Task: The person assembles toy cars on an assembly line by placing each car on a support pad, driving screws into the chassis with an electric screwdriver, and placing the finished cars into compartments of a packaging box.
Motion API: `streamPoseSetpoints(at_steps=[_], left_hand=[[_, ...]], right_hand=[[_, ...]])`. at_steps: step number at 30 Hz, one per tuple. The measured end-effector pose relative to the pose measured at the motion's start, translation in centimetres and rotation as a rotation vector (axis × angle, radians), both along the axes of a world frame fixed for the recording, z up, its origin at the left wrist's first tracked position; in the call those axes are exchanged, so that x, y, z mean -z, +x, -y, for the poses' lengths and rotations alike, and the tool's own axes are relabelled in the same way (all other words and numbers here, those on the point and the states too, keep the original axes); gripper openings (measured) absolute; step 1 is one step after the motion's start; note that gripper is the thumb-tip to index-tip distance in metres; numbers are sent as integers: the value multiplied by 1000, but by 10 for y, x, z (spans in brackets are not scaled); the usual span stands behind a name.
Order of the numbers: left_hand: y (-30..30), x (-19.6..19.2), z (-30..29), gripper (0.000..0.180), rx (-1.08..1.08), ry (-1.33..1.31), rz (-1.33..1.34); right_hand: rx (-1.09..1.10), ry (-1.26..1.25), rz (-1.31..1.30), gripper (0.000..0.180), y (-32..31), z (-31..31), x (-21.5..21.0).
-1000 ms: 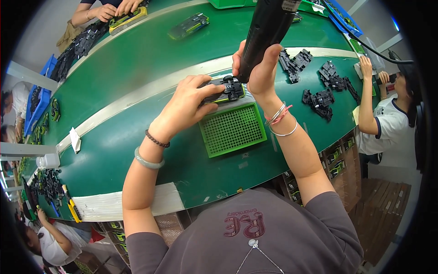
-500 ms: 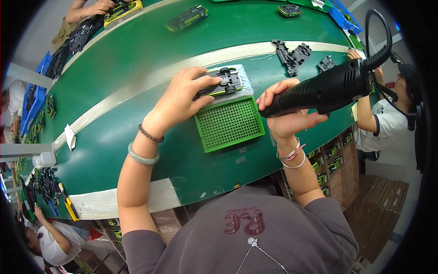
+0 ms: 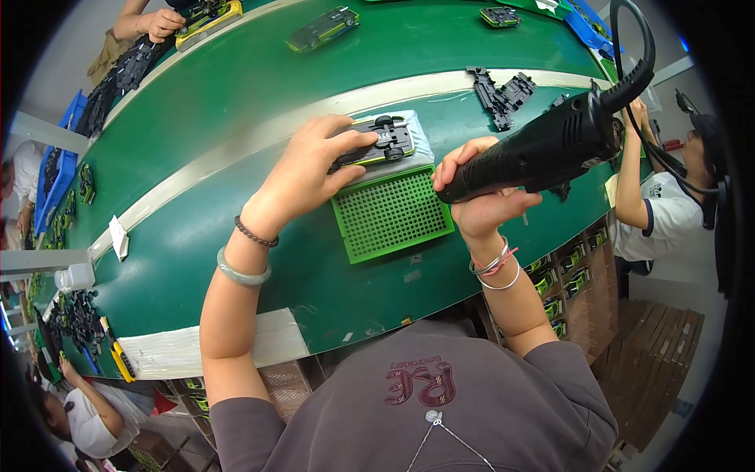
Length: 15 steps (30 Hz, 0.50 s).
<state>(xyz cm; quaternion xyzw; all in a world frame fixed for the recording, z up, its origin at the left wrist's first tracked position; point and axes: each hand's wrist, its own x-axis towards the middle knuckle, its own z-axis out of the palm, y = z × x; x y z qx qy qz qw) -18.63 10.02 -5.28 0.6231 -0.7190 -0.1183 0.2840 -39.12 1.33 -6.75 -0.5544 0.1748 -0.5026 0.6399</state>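
Note:
My left hand [image 3: 308, 167] is closed on an upside-down toy car [image 3: 387, 140], its thumb on the near side and fingers over the dark chassis. The black underside and wheels face up. Beneath the car is a pale blue padded block [image 3: 421, 140]. My right hand [image 3: 486, 211] is wrapped round a black corded electric screwdriver [image 3: 535, 145], raised to the right of the car and apart from it. I cannot make out its bit. Between my hands, close to the block, sits a bright green perforated basket [image 3: 397, 250].
Black chassis parts [image 3: 494, 102] lie beyond the screwdriver. Across the green conveyor belt [image 3: 417, 55] runs a pale strip [image 3: 338, 102]. Another toy car [image 3: 324, 30] rests on the belt. Dark parts [image 3: 77, 318] are heaped at left. Co-workers sit at both sides and the far left.
My right hand and the screwdriver have shifted left, with the cable swinging along. My left hand and the toy car have barely moved. A far co-worker's hand has shifted slightly.

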Motion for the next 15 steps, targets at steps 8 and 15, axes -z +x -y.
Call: streamPoseSetpoints(at_steps=[8, 15], left_hand=[[20, -17, -10, 71, 3, 82, -77], [50, -18, -23, 71, -71, 268, 6]], right_hand=[[5, -29, -44, 98, 3, 0, -4], [-166, -93, 359, 106, 46, 6, -68]])
